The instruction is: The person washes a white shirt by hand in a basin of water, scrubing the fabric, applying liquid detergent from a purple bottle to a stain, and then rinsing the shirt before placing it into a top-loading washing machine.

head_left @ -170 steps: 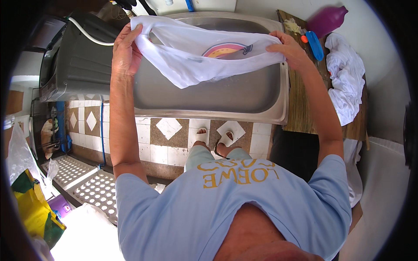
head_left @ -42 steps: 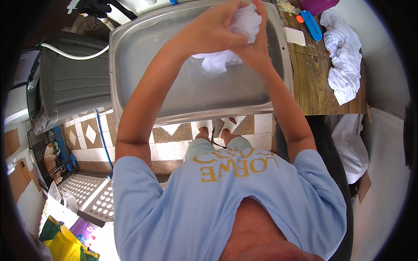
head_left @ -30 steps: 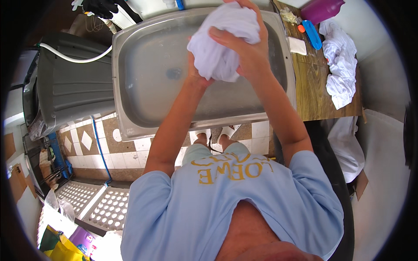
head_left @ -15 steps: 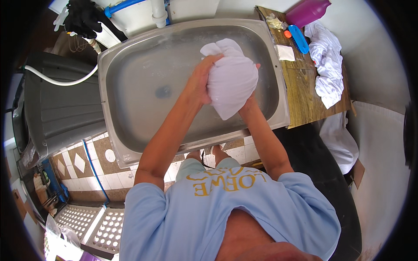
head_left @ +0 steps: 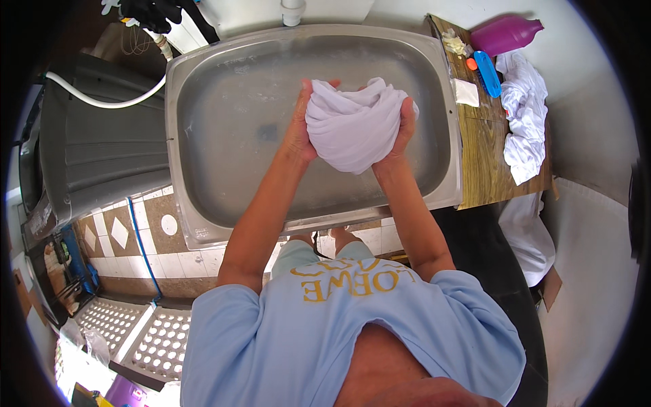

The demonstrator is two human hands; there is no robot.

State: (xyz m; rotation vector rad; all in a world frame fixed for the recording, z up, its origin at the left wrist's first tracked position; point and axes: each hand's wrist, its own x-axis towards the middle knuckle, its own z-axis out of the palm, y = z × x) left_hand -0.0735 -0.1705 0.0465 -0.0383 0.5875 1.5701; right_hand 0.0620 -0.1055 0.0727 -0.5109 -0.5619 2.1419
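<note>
A bundled white cloth (head_left: 352, 132) is held up over the right half of a metal sink basin (head_left: 224, 169). My left hand (head_left: 301, 129) cups its left side, with some fingers passing behind it. Round the right side curls my right hand (head_left: 401, 136), thumb up along the folds. The bundle is rounded below and loosely folded at its top. Cloudy water appears to lie in the basin, with a dark drain spot (head_left: 267, 132) left of the cloth. Which garment the cloth is, I cannot tell.
Right of the sink, a wooden counter (head_left: 485, 163) carries a blue brush (head_left: 487, 73), a purple bottle (head_left: 507, 34), a small white block (head_left: 466, 93) and a crumpled white garment (head_left: 523, 112). A white hose (head_left: 102, 103) curves over a dark grey ribbed surface (head_left: 108, 146) at left.
The white cloth has been turned and regathered between both hands, from a pointed hanging shape to a rounder bundle. Both hands still hold it, and the view has shifted slightly.
</note>
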